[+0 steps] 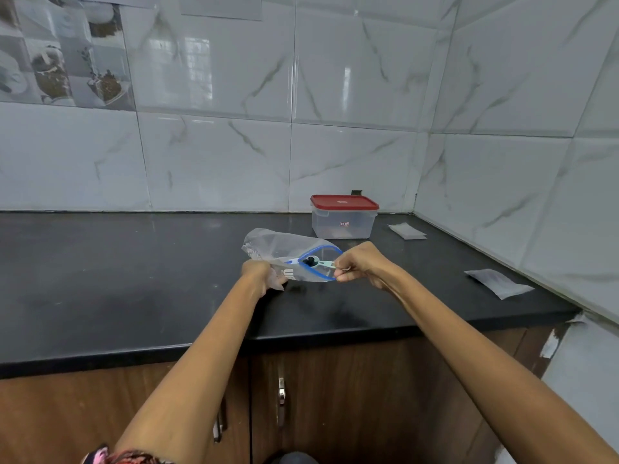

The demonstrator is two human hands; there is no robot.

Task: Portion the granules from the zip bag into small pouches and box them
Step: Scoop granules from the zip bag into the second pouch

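While the left hand (259,272) grips the bunched lower part of the clear zip bag (281,251) with curled fingers, the right hand (356,262) pinches the handle end of a small pale-blue scoop (318,262) between thumb and fingers. The bag is held just above the black countertop (134,279), near the middle of the scene, with its blue-edged mouth turned toward the right and held open. The scoop passes through this mouth, and its bowl, which carries a few dark granules (310,261), lies just inside the opening. Beyond the bag, toward the far wall, a clear plastic box (343,224) with a red lid (344,201) stands on the countertop; the lid is seated on the box. To the right of the box, near the far right corner, one small pouch (407,231) lies flat. A second small pouch (499,283) lies nearer, beside the right wall and well apart from the first. Whether either pouch holds granules cannot be told. The walls behind and to the right are covered with white marbled tiles (351,78). Below the countertop edge, brown wooden cabinet doors (351,396) carry metal handles.
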